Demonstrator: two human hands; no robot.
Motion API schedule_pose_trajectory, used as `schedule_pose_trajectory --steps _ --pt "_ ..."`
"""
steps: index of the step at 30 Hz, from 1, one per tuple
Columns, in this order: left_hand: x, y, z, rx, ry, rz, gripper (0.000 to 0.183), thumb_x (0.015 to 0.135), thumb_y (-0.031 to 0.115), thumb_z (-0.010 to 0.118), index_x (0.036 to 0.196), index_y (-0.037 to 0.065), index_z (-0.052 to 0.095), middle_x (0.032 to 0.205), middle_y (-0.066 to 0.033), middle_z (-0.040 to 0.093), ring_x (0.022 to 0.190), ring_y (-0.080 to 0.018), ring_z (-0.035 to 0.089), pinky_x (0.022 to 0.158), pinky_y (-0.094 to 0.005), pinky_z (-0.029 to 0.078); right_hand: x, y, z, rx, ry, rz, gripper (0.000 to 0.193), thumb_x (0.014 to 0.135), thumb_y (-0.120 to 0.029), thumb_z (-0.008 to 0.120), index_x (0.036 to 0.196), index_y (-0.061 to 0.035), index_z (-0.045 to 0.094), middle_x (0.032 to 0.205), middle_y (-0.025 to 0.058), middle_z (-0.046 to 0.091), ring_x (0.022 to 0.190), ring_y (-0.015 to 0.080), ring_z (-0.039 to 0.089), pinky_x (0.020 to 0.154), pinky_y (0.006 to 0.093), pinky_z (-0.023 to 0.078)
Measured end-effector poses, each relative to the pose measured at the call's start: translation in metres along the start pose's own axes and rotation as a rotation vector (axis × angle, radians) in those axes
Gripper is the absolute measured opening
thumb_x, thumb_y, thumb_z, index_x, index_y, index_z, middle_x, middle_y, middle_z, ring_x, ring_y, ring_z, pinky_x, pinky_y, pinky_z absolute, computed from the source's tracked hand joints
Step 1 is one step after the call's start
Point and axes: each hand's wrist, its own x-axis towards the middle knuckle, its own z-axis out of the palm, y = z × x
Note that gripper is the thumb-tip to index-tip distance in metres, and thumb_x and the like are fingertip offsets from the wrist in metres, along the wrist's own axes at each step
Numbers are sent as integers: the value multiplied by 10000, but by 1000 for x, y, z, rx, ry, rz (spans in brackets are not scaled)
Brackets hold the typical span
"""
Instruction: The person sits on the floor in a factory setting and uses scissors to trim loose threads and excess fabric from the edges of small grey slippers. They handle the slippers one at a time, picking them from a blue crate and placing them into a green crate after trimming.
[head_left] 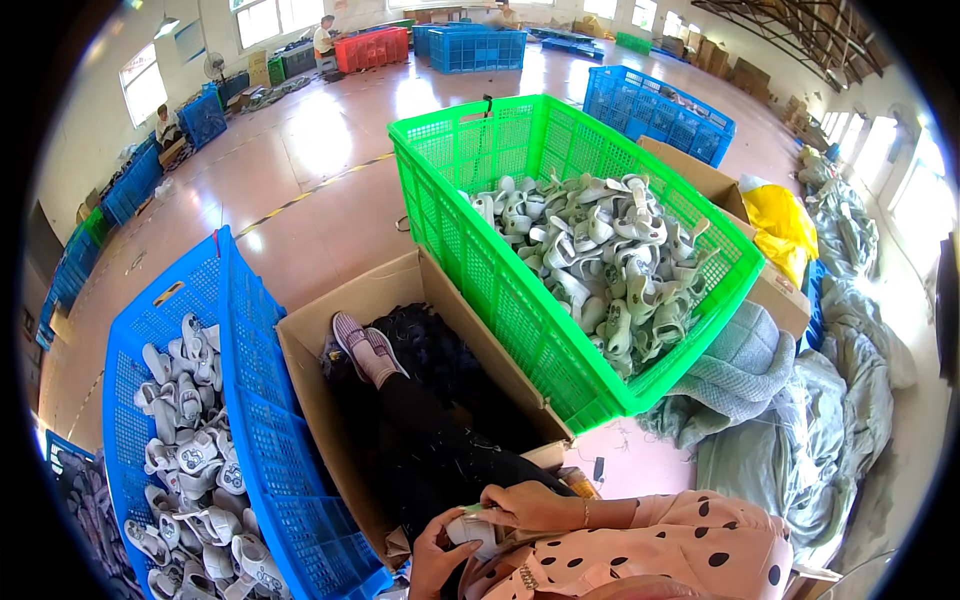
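Note:
Low in the view, close to my body, I hold a small pale grey shoe (472, 535) between both hands. My left hand (434, 562) is closed round its left side, thumb on top. The fingers of my right hand (525, 505) pinch its upper right edge. Part of the shoe is hidden by my fingers. Just beyond, my leg in black trousers rests inside a cardboard box (388, 290), among dark scraps (425, 345). A bright green crate (480, 270), heaped with similar grey shoes (590, 240), stands to the far right of the box.
On the left, a blue crate (265, 430) holds more grey shoes (190, 440). At right lie a grey quilted cloth (740, 365), pale green sacks (800, 420) and a yellow bag (780, 228). Farther off are blue crates (655, 110), a red crate (372, 50) and two people.

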Motion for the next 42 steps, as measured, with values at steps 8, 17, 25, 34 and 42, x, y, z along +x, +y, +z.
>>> schedule_pose_trajectory --steps 8,17,25,34,42 --pt "-11 2 10 16 -35 14 626 706 -7 792 1263 -27 508 1181 -141 605 1091 -207 597 947 -344 495 -23 -2 -1 4 39 -27 440 947 -470 509 965 -34 563 690 189 609 649 373 605 580 449 448" --pt "-13 -2 18 84 -89 25 638 710 30 798 1277 -27 511 1193 -138 605 1072 -190 600 946 -318 477 -37 0 -24 -28 -56 -23 458 928 -490 538 934 -34 581 731 168 627 679 357 615 600 443 453" --pt "-21 1 27 156 -67 24 646 713 29 791 1290 -24 506 1204 -129 598 1078 -181 592 955 -308 467 -40 -11 -38 147 -166 -132 450 924 -461 554 950 -13 587 780 163 640 694 328 626 622 408 465" --pt "-20 4 24 190 -73 100 631 693 79 742 1283 27 525 1207 -75 593 1076 -169 580 933 -324 481 -28 -5 -21 -188 63 -218 316 911 -396 555 933 -81 546 720 158 607 664 357 625 576 472 473" --pt "-34 -21 3 141 -41 135 617 735 66 746 1304 30 509 1337 -79 527 1189 -183 526 1022 -319 407 -24 -17 -14 -449 -13 -242 302 890 -411 595 926 -112 575 677 70 610 610 262 627 511 370 468"
